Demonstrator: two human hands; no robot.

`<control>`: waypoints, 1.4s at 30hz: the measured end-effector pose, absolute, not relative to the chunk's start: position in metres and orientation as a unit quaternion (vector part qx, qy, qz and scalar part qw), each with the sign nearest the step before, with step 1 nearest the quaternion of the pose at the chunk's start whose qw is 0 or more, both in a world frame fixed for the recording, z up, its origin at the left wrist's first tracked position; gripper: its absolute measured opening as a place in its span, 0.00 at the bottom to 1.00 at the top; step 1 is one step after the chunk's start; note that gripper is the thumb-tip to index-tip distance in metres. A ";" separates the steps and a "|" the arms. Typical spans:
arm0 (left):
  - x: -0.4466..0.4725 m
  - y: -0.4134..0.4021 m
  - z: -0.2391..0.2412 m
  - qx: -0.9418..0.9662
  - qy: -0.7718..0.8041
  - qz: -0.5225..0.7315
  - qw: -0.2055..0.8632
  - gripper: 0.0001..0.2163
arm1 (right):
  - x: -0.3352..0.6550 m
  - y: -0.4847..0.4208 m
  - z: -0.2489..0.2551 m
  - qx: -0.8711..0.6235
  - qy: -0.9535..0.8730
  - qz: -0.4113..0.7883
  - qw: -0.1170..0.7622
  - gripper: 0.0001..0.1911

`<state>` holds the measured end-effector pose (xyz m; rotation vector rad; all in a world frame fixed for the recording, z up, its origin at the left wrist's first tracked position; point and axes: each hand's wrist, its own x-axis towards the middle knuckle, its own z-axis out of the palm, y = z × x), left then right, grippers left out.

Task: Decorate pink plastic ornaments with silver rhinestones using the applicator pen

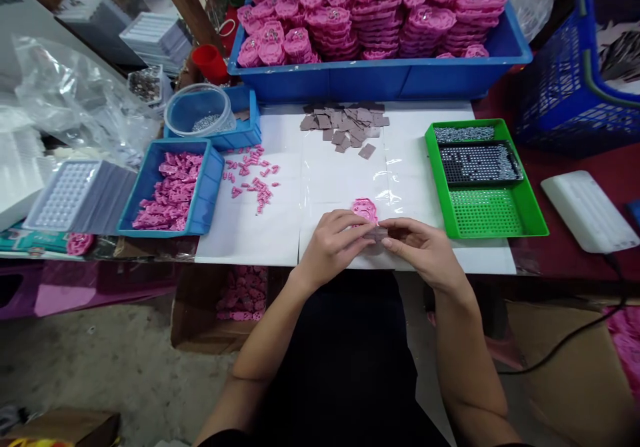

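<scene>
Both the left hand (334, 243) and the right hand (423, 247) pinch a small brown square (379, 233); the blue bin (380, 77) holds pink cases (370, 7).

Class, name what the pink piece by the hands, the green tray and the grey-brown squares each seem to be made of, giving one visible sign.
Pink piece: probably moulded plastic, slightly glossy; even colour, shaped rim.
Green tray: rigid plastic, smooth; uniform bright colour, moulded perforated floor.
Grey-brown squares: thin, matt, flat; perhaps card or foam sheet, the picture leaves it open.
</scene>
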<state>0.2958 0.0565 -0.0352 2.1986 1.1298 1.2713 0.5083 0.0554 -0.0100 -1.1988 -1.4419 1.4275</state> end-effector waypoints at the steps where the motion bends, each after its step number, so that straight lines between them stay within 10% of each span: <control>1: 0.294 0.058 -0.035 0.778 0.411 0.440 0.181 0.08 | 0.508 0.057 -0.011 -0.472 -0.589 0.536 0.378 0.18; 7: 0.286 0.061 -0.042 0.766 0.461 0.376 0.243 0.09 | 0.513 0.063 -0.022 -0.523 -0.701 0.342 0.345 0.10; 42: 0.301 0.049 -0.035 0.788 0.519 0.281 0.177 0.09 | 0.507 0.059 -0.026 -0.479 -0.780 0.278 0.291 0.14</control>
